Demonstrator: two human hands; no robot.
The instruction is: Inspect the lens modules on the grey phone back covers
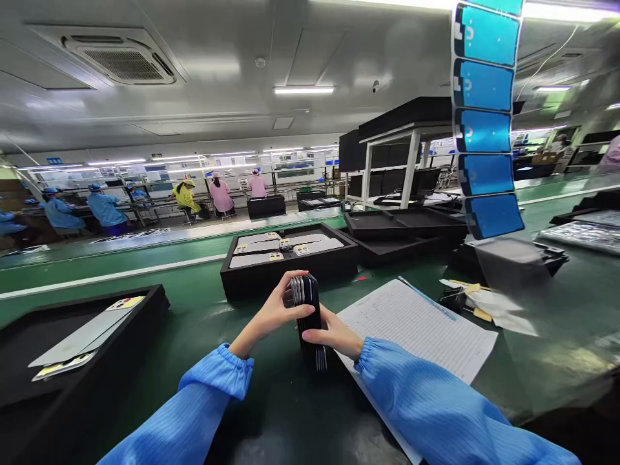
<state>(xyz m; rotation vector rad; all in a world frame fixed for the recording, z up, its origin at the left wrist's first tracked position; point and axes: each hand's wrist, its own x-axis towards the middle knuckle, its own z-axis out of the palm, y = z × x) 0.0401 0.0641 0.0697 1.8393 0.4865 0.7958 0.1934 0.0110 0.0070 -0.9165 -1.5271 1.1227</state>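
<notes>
A stack of thin dark phone panels (pixel 314 298) stands on edge between my two hands above the green table. My left hand (pixel 276 311) is closed around its upper left side, with the fingers over the far edge and the thumb across the front. My right hand (pixel 338 332) grips the right side lower down, its thumb pressed on the dark face. Silvery edges of several panels show at the top left and bottom of the stack. Most fingertips behind it are hidden. Just beyond, a black foam tray (pixel 285 271) holds flat grey phone panels (pixel 259 245) with yellow camera areas.
At left, another black tray (pixel 145 316) holds grey panels. A lined paper sheet (pixel 416 323) with a blue pen (pixel 429 298) lies right of my hands. A strip of blue films (pixel 487 132) hangs at right, near stacked trays (pixel 407 226). Co-workers sit at far benches.
</notes>
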